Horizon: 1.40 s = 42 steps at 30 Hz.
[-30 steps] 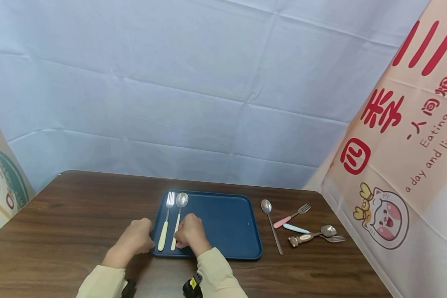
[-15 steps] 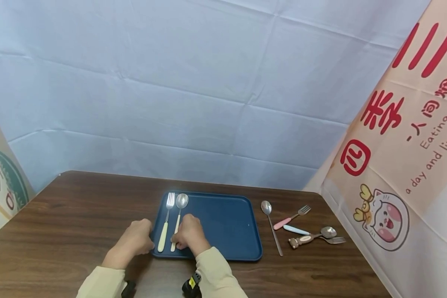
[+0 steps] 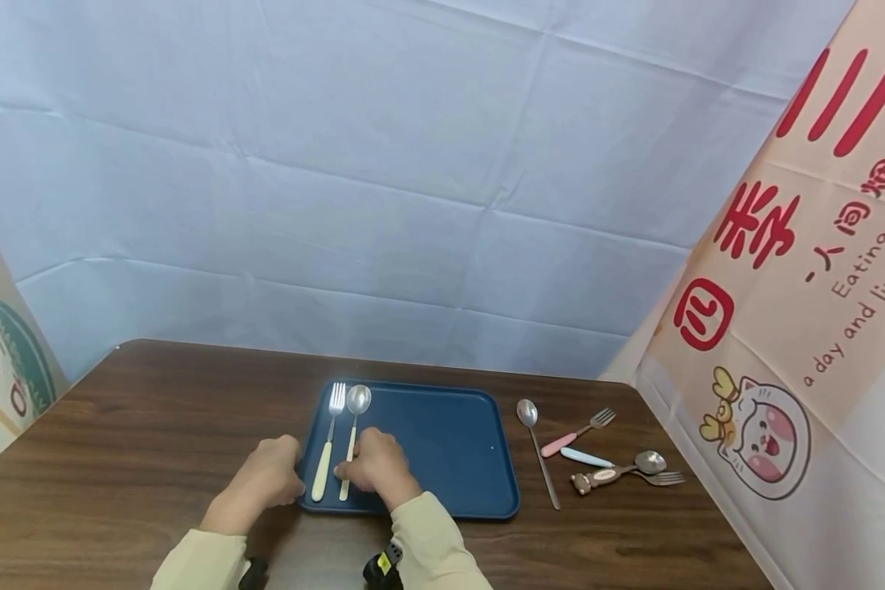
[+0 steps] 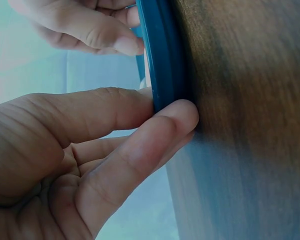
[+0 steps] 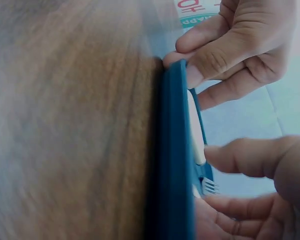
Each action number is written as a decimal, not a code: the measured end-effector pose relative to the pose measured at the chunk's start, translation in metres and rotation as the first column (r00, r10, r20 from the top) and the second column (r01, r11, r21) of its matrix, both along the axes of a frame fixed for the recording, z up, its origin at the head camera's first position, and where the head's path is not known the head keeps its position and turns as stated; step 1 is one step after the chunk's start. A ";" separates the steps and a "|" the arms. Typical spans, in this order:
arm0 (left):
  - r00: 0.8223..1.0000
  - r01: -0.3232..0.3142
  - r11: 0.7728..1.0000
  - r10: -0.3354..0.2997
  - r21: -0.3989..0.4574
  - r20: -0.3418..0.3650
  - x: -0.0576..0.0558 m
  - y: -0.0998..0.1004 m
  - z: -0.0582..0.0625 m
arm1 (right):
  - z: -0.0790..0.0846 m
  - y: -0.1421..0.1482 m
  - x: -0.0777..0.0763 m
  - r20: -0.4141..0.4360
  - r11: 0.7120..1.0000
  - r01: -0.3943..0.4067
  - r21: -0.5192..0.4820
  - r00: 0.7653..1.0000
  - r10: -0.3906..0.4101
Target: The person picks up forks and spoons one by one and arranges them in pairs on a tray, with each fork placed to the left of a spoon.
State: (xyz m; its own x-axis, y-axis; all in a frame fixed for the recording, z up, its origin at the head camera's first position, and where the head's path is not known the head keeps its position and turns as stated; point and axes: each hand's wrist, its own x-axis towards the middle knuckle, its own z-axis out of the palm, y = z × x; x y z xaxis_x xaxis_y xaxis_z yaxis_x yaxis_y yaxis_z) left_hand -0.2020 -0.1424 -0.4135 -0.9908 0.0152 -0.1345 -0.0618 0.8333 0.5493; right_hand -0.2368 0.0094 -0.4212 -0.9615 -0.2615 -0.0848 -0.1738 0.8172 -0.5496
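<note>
A dark blue tray (image 3: 442,451) lies on the table. On its left part, a fork (image 3: 323,469) with a cream handle lies alongside a spoon (image 3: 358,400) with a thinner cream handle. My left hand (image 3: 264,475) pinches the tray's near left corner; in the left wrist view the thumb is on the rim (image 4: 157,60) and a finger is beneath it. My right hand (image 3: 379,464) holds the spoon's handle between thumb and fingers. Those fingers cover part of the handle, and the right wrist view shows the pinch only partly.
Right of the tray lie a long metal spoon (image 3: 537,451), a pink-handled fork (image 3: 577,433), a light blue handle (image 3: 587,456) and a bear-handled spoon (image 3: 610,473) crossing it. Wooden table (image 3: 155,418) extends left. A pale cloth hangs behind.
The spoon's bowl has shifted slightly left and its handle has straightened a little, with my right thumb moving left along with it. My left hand stays at the tray corner.
</note>
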 end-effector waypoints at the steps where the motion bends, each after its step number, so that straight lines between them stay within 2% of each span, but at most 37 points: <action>1: 1.000 0.001 1.000 -0.001 0.001 -0.001 0.000 0.000 0.000 | 0.002 0.001 0.001 -0.011 0.999 -0.029 0.036 0.999 0.030; 5: 1.000 0.006 1.000 -0.006 -0.003 -0.015 0.000 -0.001 -0.001 | 0.010 0.001 0.002 -0.046 0.973 -0.165 0.160 0.984 0.175; 10: 0.999 0.009 1.000 -0.010 -0.006 -0.031 0.000 -0.003 -0.002 | 0.016 0.001 0.005 -0.071 0.908 -0.286 0.305 0.944 0.321; 16: 0.999 0.023 1.000 -0.024 -0.008 -0.047 0.000 -0.003 -0.003 | 0.024 0.003 0.007 -0.113 0.866 -0.310 0.392 0.918 0.379; 20: 0.999 0.019 1.000 -0.019 -0.004 -0.043 -0.001 -0.002 -0.003 | 0.028 0.005 0.008 -0.118 0.845 -0.308 0.438 0.912 0.393; 26: 0.999 0.015 1.000 -0.015 -0.003 -0.045 0.000 -0.003 -0.003 | 0.030 0.007 0.007 -0.077 0.853 -0.319 0.412 0.921 0.382; 33: 0.998 0.019 1.000 -0.021 -0.024 -0.054 0.000 -0.002 -0.003 | 0.029 0.015 0.005 -0.084 0.853 -0.309 0.419 0.923 0.376; 42: 1.000 0.002 1.000 -0.003 -0.029 -0.030 0.000 -0.001 -0.002 | 0.027 0.044 -0.002 -0.117 0.898 -0.231 0.375 0.949 0.293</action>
